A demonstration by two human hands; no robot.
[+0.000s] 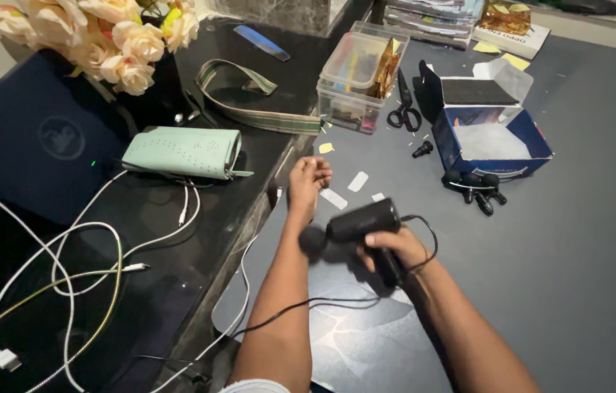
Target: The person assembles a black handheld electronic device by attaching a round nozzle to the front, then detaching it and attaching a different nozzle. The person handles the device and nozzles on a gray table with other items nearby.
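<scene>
My right hand (394, 247) grips the handle of a small black pistol-shaped massage device (363, 222) with a round ball head (313, 239) pointing left. The ball head rests against my left forearm, just below the wrist. My left hand (308, 182) is held up in a loose fist with nothing in it. A thin black cable (308, 303) runs from the device down toward me across the grey table (577, 240).
An open blue box (494, 138), several black attachment heads (475, 188) and scissors (404, 109) lie ahead on the right. A clear plastic container (355, 76) stands beyond my left hand. On the dark desk at left are a mint pouch (184, 151), white cables (89, 269), a laptop (31, 138) and flowers (104, 36).
</scene>
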